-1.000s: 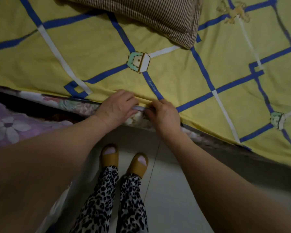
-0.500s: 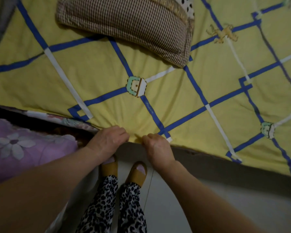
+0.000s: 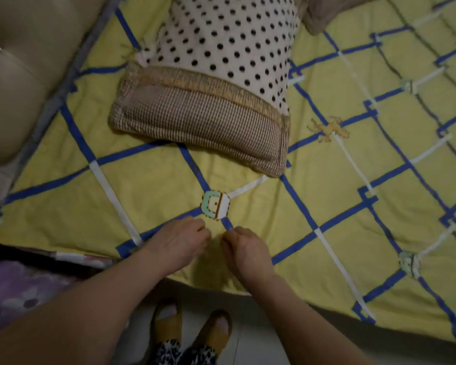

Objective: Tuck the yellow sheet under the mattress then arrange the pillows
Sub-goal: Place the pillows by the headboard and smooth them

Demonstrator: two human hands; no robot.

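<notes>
Both hands up off mattress edge onto yellow sheet top, left hand & right hand curled, pinching fabric below checked pillow; hard tug prob untucks edge.

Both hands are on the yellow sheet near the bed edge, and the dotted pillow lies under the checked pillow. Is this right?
Not quite. In the head view, the dotted pillow lies on top of the checked pillow, not under it. The rest holds: the left hand and right hand are on the yellow sheet near the bed edge.
</notes>
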